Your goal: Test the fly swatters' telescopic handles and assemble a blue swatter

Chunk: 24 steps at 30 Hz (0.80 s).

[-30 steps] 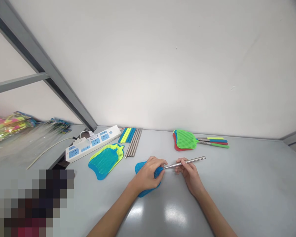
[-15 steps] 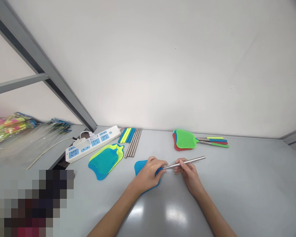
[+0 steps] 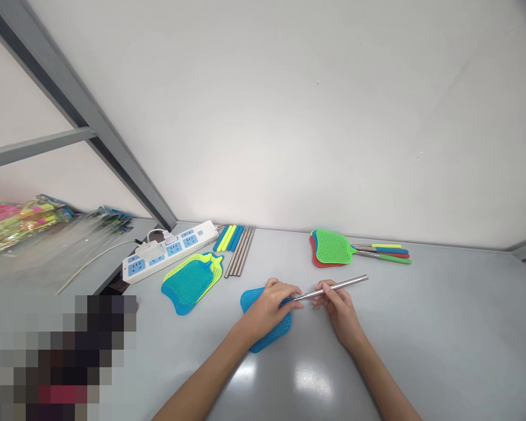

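Observation:
My left hand (image 3: 274,307) is closed on the neck of a blue fly swatter head (image 3: 269,338), covering part of its perforated face. In my right hand (image 3: 337,307) is a silver metal rod (image 3: 348,283), pinched between thumb and fingers and slanting up to the right. The rod's thin left end reaches the fingertips of my left hand, at the neck of the blue head. Whether the end sits inside the neck is hidden by the fingers.
Behind lie assembled fly swatters (image 3: 333,247) with a green one on top. Leftward are loose blue and yellow swatter heads (image 3: 188,286), metal rods (image 3: 241,251), coloured grips (image 3: 228,238), and a power strip (image 3: 170,251). Plastic packages (image 3: 30,222) lie at far left.
The view has shifted slightly. More of the blue swatter head shows below my left hand. Both hands keep their hold on the head and rod.

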### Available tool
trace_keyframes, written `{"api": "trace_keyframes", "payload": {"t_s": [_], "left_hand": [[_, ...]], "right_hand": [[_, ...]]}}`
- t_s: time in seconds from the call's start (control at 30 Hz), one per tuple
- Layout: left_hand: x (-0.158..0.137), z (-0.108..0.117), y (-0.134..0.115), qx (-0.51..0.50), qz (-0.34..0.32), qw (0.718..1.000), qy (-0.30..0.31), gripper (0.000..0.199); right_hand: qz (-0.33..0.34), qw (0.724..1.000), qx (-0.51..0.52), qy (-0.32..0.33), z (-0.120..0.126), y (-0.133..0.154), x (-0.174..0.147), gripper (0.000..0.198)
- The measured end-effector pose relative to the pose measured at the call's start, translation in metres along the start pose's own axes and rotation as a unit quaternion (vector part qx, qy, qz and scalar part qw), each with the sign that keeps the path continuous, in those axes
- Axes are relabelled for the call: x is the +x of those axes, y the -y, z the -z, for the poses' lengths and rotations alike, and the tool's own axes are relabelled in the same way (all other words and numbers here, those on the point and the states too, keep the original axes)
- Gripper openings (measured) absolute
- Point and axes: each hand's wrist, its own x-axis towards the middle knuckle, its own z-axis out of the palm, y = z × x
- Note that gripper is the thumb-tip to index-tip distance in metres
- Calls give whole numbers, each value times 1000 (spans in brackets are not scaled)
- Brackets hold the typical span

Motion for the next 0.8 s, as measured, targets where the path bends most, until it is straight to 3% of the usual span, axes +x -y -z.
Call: {"api": "trace_keyframes", "payload": {"t_s": [0.47,0.8], "left_hand": [[-3,-4,-15,96,12,995,25,17],[-5,-6,-10,149,7,987,54,19]], "right_hand": [[-4,997,-76,33,-3,5,-3,21],[-50,993,-26,102,-7,8,-7,20]]}}
